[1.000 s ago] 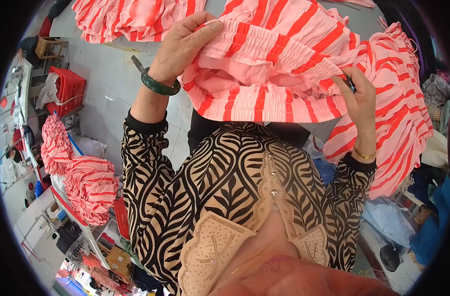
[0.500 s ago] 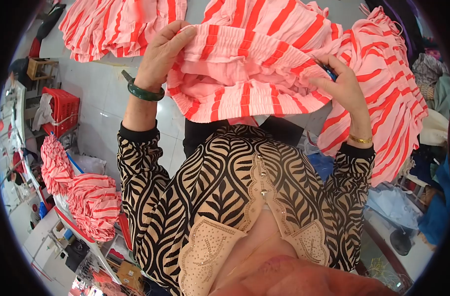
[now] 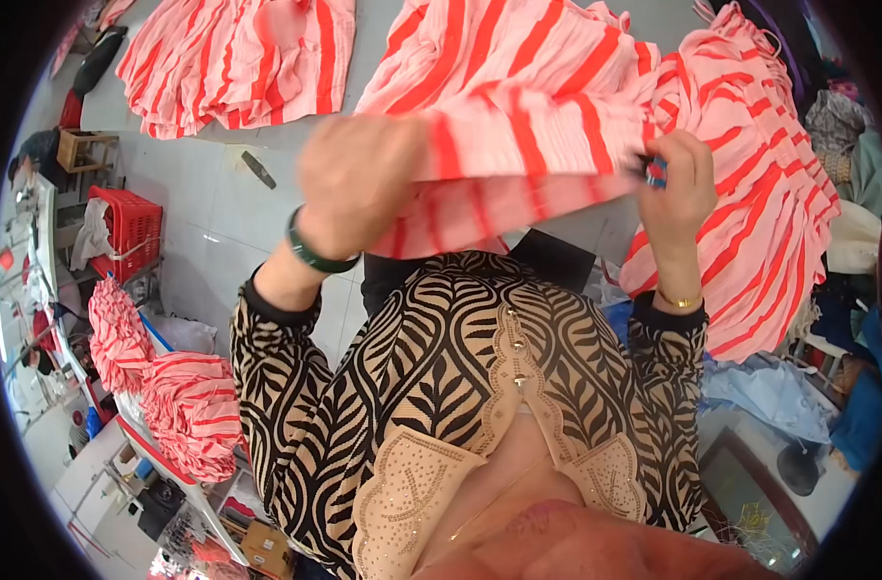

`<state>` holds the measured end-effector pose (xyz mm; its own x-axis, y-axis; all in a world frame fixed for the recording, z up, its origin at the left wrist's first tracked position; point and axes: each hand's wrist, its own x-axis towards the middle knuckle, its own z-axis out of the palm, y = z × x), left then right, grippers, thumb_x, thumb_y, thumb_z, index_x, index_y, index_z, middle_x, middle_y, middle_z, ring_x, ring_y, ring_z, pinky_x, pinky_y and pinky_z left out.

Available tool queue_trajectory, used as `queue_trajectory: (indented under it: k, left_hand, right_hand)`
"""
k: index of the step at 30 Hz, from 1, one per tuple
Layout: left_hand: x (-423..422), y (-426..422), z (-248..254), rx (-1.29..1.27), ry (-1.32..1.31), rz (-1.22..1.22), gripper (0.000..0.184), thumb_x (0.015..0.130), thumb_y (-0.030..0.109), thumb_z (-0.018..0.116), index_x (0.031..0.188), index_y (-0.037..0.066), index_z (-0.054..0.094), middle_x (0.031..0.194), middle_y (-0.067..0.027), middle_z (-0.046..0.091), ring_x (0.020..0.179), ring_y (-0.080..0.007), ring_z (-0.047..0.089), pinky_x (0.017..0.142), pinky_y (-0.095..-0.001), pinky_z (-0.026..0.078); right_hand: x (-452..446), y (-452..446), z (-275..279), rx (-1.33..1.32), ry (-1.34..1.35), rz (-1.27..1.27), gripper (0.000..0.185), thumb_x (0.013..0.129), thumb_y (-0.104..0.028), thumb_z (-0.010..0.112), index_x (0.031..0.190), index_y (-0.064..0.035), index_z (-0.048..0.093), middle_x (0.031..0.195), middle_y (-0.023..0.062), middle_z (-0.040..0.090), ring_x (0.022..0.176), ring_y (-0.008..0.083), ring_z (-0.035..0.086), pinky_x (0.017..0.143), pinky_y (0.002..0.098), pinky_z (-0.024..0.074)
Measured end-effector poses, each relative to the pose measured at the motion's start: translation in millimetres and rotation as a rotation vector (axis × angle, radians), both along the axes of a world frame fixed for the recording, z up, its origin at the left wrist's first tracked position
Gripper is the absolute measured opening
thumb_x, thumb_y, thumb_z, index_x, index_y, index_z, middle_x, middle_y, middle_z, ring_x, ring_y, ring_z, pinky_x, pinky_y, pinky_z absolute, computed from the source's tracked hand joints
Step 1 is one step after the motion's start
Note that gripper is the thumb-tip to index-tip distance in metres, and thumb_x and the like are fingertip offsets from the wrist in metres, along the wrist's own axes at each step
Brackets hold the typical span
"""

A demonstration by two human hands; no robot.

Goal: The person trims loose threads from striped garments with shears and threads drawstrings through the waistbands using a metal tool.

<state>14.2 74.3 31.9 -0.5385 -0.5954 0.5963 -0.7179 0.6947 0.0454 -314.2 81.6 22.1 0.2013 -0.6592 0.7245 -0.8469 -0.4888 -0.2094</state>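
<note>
Your blurred left hand (image 3: 363, 174) gripped the left end of the striped garment (image 3: 518, 135), held out before you across the tabletop's (image 3: 371, 37) near edge. Your right hand (image 3: 685, 184), at the other end, was closed around 1 small blue tool (image 3: 656, 174); 1 striped bundle (image 3: 233, 68) lay along that edge, farther left.

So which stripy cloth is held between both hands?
The middle striped cloth, with the left hand at one end and the right hand at the other. The upper-left bundle, lower-left bundles and right bundle aren't.
</note>
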Motion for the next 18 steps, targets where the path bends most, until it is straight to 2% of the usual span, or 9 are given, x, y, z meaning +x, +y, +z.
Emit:
queue_trajectory:
  k: [1,2,3,5,8,11,14,18]
  left_hand:
    - [13,-2,-10,-0.191,0.117,0.057,0.039,0.061,0.010,0.078,0.097,0.006,0.065,0.085,-0.0077,0.066,0.073,-0.0295,0.064,0.065,-0.0359,0.051]
    - [26,6,-14,-0.190,0.149,0.186,0.038,0.063,0.008,0.079,0.099,0.004,0.065,0.084,-0.0089,0.067,0.070,-0.0289,0.064,0.063,-0.0351,0.052]
    - [31,10,-13,-0.217,0.230,0.254,0.034,0.069,0.011,0.079,0.099,0.003,0.064,0.083,-0.0097,0.066,0.067,-0.0270,0.064,0.060,-0.0332,0.051]
    - [46,21,-31,-0.201,0.259,0.320,0.032,0.073,0.012,0.079,0.100,0.004,0.064,0.081,-0.0094,0.066,0.066,-0.0244,0.063,0.060,-0.0324,0.050]
    - [53,27,-42,-0.228,0.295,0.428,0.030,0.074,0.013,0.079,0.099,0.005,0.065,0.080,-0.0086,0.066,0.064,-0.0240,0.062,0.059,-0.0313,0.049]
    - [65,26,-49,-0.267,0.310,0.427,0.028,0.073,0.013,0.078,0.096,0.004,0.066,0.078,-0.0091,0.065,0.063,-0.0246,0.061,0.058,-0.0319,0.049]
    - [70,28,-40,-0.195,0.240,0.485,0.028,0.071,0.015,0.077,0.094,0.003,0.066,0.078,-0.0100,0.065,0.062,-0.0259,0.060,0.058,-0.0331,0.048]
    - [77,24,-46,-0.226,0.227,0.441,0.030,0.069,0.014,0.077,0.095,0.003,0.065,0.076,-0.0094,0.065,0.063,-0.0274,0.060,0.059,-0.0344,0.048]
  right_hand:
    - [-10,-1,-10,0.032,-0.017,-0.086,0.041,0.058,0.012,0.066,0.094,-0.0060,0.061,0.092,0.0087,0.061,0.079,0.0271,0.061,0.064,0.0335,0.0507]
    - [-24,-6,-16,-0.034,0.087,-0.132,0.039,0.059,0.011,0.067,0.094,-0.0062,0.060,0.093,0.0082,0.060,0.083,0.0268,0.061,0.066,0.0332,0.0511]
    - [-35,-5,-20,-0.031,0.056,-0.189,0.039,0.060,0.011,0.067,0.093,-0.0064,0.059,0.092,0.0083,0.060,0.084,0.0269,0.061,0.067,0.0334,0.0511]
    - [-47,-6,-26,-0.033,-0.019,-0.296,0.037,0.061,0.011,0.068,0.092,-0.0067,0.058,0.092,0.0085,0.059,0.085,0.0270,0.061,0.068,0.0339,0.0512]
    - [-50,-7,-24,-0.066,0.039,-0.240,0.035,0.063,0.011,0.067,0.092,-0.0068,0.057,0.090,0.0094,0.059,0.084,0.0277,0.061,0.068,0.0353,0.0514]
    - [-50,-9,-24,-0.091,0.086,-0.217,0.035,0.064,0.010,0.067,0.093,-0.0071,0.057,0.091,0.0095,0.059,0.085,0.0281,0.061,0.067,0.0361,0.0517]
    - [-52,-7,-24,-0.093,0.144,-0.224,0.035,0.065,0.009,0.067,0.093,-0.0075,0.057,0.093,0.0095,0.060,0.085,0.0286,0.062,0.067,0.0367,0.0521]
    - [-56,-5,-23,-0.074,0.164,-0.222,0.035,0.066,0.008,0.068,0.096,-0.0085,0.057,0.094,0.0096,0.059,0.085,0.0290,0.062,0.067,0.0374,0.0521]
